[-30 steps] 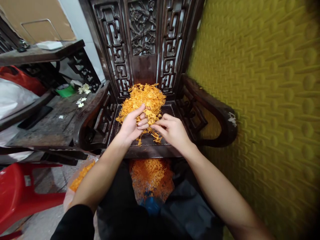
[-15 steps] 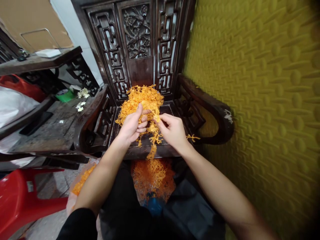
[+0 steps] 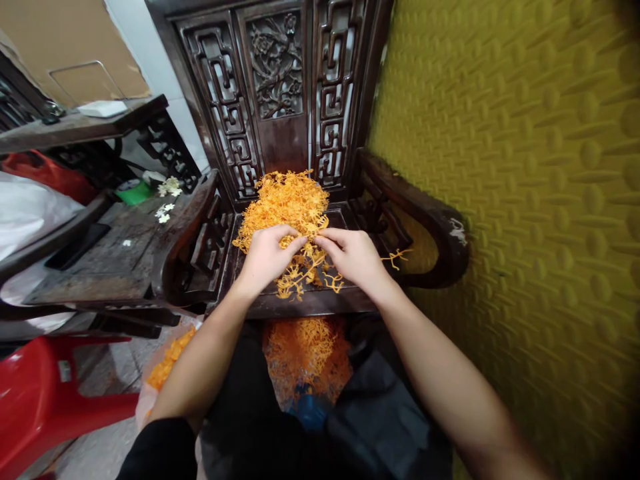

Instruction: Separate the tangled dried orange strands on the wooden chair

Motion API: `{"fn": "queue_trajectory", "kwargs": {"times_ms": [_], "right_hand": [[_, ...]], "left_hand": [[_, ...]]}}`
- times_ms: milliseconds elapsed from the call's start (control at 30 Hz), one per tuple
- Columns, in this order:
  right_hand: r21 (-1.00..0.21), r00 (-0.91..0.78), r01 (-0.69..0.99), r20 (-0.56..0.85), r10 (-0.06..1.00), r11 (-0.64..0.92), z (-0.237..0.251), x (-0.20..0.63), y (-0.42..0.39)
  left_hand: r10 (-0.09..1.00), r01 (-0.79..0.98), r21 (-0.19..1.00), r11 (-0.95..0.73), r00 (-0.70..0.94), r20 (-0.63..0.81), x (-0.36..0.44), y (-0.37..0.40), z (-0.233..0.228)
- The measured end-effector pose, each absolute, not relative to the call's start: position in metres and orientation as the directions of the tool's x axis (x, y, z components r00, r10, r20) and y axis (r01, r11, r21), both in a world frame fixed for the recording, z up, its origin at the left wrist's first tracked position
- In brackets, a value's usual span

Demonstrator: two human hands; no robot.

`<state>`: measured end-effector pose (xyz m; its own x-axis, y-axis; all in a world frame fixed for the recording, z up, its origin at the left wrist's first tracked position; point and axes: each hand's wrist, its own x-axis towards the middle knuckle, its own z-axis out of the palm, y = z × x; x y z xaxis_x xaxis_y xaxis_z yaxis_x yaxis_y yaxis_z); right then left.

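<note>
A heap of orange branching strands (image 3: 286,200) lies on the seat of a dark carved wooden chair (image 3: 280,93). My left hand (image 3: 266,257) and my right hand (image 3: 353,255) meet at the heap's near edge, fingertips pinching a tangled clump of the strands (image 3: 306,270) between them. A few loose strands (image 3: 396,256) lie to the right of my right hand. Below the seat's front edge, a clear bag with more orange strands (image 3: 306,353) sits between my knees.
A yellow padded wall (image 3: 525,200) closes the right side. The chair's curved armrest (image 3: 425,220) stands by my right hand. To the left are a dark wooden side table (image 3: 100,253) with small white flowers (image 3: 163,212), a red plastic stool (image 3: 45,393) and another bag of orange strands (image 3: 167,357).
Both hands have moved forward and down onto the heap's near edge, fingertips now together on a clump. A piece that hung below the hands half a second ago is gone from there.
</note>
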<state>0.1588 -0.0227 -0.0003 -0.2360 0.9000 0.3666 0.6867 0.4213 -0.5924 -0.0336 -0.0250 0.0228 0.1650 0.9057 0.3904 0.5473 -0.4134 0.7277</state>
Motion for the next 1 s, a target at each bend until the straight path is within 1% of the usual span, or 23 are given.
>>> {"fn": "queue_trajectory", "kwargs": {"times_ms": [100,167,200,300,367,433,500,567,633,667,733,800,833,900,967,1000], "right_hand": [[-0.72,-0.338,0.534,0.298,0.893,0.443,-0.004,0.167,-0.014],[-0.797,-0.327,0.466,0.248,0.912,0.384,-0.006,0.175,-0.01],[-0.834,-0.276,0.432,0.239,0.931,0.342,-0.007,0.181,-0.008],[-0.923,-0.038,0.296,0.248,0.968,0.248,-0.01,0.202,-0.005],[-0.952,0.012,0.216,0.222,0.975,0.215,-0.012,0.211,-0.005],[-0.963,-0.039,0.19,0.186,0.982,0.19,-0.013,0.211,-0.009],[-0.958,-0.114,0.205,0.181,0.977,0.201,-0.014,0.204,-0.014],[-0.927,-0.181,0.259,0.228,0.957,0.27,-0.014,0.194,-0.018],[-0.834,-0.246,0.378,0.328,0.912,0.402,-0.014,0.186,-0.021],[-0.75,-0.285,0.46,0.382,0.879,0.475,-0.015,0.182,-0.022],[-0.516,-0.377,0.632,0.448,0.811,0.578,-0.014,0.177,-0.024],[-0.268,-0.465,0.747,0.445,0.765,0.609,-0.013,0.174,-0.025],[-0.167,-0.498,0.775,0.433,0.751,0.61,-0.012,0.172,-0.026],[-0.032,-0.55,0.786,0.419,0.722,0.617,-0.01,0.17,-0.028],[0.038,-0.6,0.764,0.41,0.687,0.644,-0.007,0.169,-0.029],[0.058,-0.623,0.749,0.404,0.67,0.66,-0.005,0.169,-0.03]], "left_hand": [[0.886,0.616,0.648,-0.448,0.207,0.415,-0.042,-0.025,0.026],[0.882,0.646,0.629,-0.433,0.159,0.443,-0.052,-0.021,0.028],[0.881,0.666,0.622,-0.412,0.116,0.46,-0.059,-0.018,0.028],[0.868,0.713,0.618,-0.332,-0.025,0.496,-0.082,-0.005,0.028],[0.881,0.692,0.643,-0.329,-0.02,0.473,-0.09,0.0,0.025],[0.909,0.615,0.705,-0.354,0.049,0.414,-0.088,0.0,0.021],[0.936,0.516,0.785,-0.343,0.115,0.333,-0.079,-0.005,0.018],[0.947,0.441,0.838,-0.321,0.155,0.282,-0.069,-0.011,0.018],[0.932,0.422,0.832,-0.36,0.19,0.308,-0.061,-0.015,0.02],[0.914,0.428,0.807,-0.406,0.205,0.351,-0.059,-0.016,0.022],[0.853,0.467,0.716,-0.519,0.229,0.47,-0.056,-0.018,0.026],[0.775,0.522,0.586,-0.619,0.288,0.563,-0.055,-0.021,0.03],[0.738,0.552,0.511,-0.659,0.343,0.58,-0.055,-0.023,0.031],[0.687,0.611,0.352,-0.709,0.485,0.541,-0.055,-0.027,0.034],[0.683,0.671,0.205,-0.713,0.596,0.423,-0.055,-0.03,0.036],[0.694,0.698,0.143,-0.701,0.624,0.36,-0.056,-0.03,0.036]]}}
